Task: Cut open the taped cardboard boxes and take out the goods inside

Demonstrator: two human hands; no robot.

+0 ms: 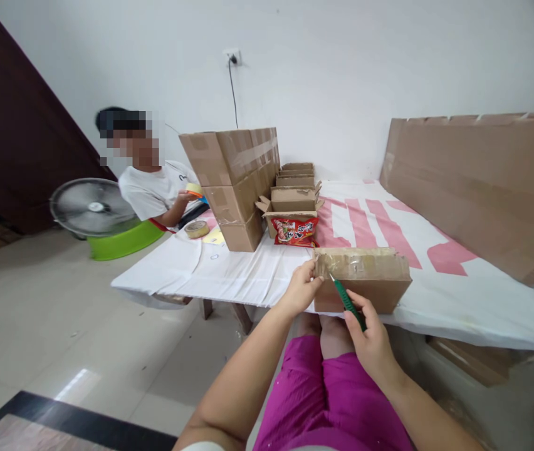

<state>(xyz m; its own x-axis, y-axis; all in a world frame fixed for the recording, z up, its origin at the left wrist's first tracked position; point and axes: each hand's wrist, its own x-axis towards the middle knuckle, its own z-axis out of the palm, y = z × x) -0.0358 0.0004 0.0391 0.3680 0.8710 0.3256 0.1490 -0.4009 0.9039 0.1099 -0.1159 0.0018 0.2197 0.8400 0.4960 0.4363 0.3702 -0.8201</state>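
A cardboard box (365,294) with clear tape along its top stands at the table's front edge, before my lap. My left hand (303,288) grips its left end, fingers partly hidden behind the cardboard. In my right hand (369,329) is a green-handled utility knife (348,302), its blade tip at the taped upper left part of the box. Just behind, a red printed snack packet (294,231) leans against an open cardboard box (267,219).
Stacked taped boxes (243,207) stand left of centre, with a roll of tape (197,229) beside them. A large cardboard sheet or carton (478,188) stands at right. A person (154,188) sits at left holding a tape roll, near a fan (96,207).
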